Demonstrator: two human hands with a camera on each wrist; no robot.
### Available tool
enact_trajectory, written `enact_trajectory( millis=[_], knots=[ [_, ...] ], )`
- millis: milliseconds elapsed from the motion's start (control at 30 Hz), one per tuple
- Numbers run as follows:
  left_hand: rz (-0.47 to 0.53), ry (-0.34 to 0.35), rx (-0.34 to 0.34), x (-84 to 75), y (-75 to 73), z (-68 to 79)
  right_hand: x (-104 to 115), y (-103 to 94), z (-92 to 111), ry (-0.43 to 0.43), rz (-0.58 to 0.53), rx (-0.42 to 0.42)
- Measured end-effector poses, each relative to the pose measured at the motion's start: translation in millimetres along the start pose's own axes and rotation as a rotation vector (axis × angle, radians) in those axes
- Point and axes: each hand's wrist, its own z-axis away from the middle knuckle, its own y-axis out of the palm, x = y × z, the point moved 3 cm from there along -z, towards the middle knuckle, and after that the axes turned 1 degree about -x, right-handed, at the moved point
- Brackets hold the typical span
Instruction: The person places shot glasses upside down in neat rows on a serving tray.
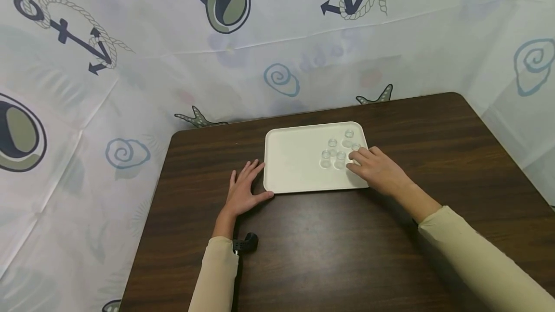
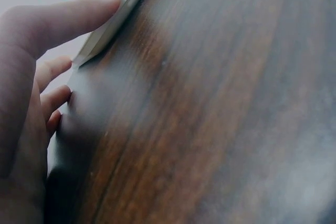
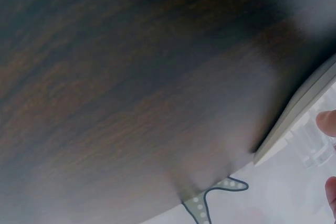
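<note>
On the white tray [image 1: 295, 158] stand several small clear cups [image 1: 326, 155], grouped on its right half. My left hand [image 1: 243, 196] rests at the tray's near left corner, fingers spread, with the thumb on the front rim and a fingertip at the left edge. In the left wrist view the thumb [image 2: 79, 19] lies against the tray's rim [image 2: 113, 22]. My right hand [image 1: 379, 170] reaches over the tray's right side, its fingers bent among the cups. Its thumb and a finger are beside clear cups [image 3: 310, 148] in the right wrist view; whether they pinch one is hidden.
The tray lies near the far edge of a dark wood-grain table [image 1: 329, 249]. A pale patterned cloth [image 1: 243, 76] hangs behind the table and along its sides. A black wrist camera [image 1: 247, 243] sits on the left forearm.
</note>
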Motion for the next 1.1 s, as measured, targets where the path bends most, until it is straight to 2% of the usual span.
enact_trajectory(
  millis=[367,633,933,1033,1100],
  knots=[
    [0.001,0.006,0.002,0.9,1.3,0.4,0.4,-0.7,2.0,-0.005,-0.011,-0.022],
    [0.002,0.009,-0.002,-0.4,-0.3,0.9,-0.6,-5.8,5.0,0.041,-0.06,-0.064],
    [-0.006,0.012,-0.012,-1.6,-1.2,2.9,-13.1,-19.6,7.0,0.2,-0.239,-0.27],
    [-0.012,0.012,-0.014,-3.4,-1.0,4.4,-20.0,-23.3,12.7,0.261,-0.261,-0.297],
    [-0.018,0.013,-0.016,-4.0,-1.0,5.0,-24.5,-25.1,17.5,0.317,-0.275,-0.287]
  ],
)
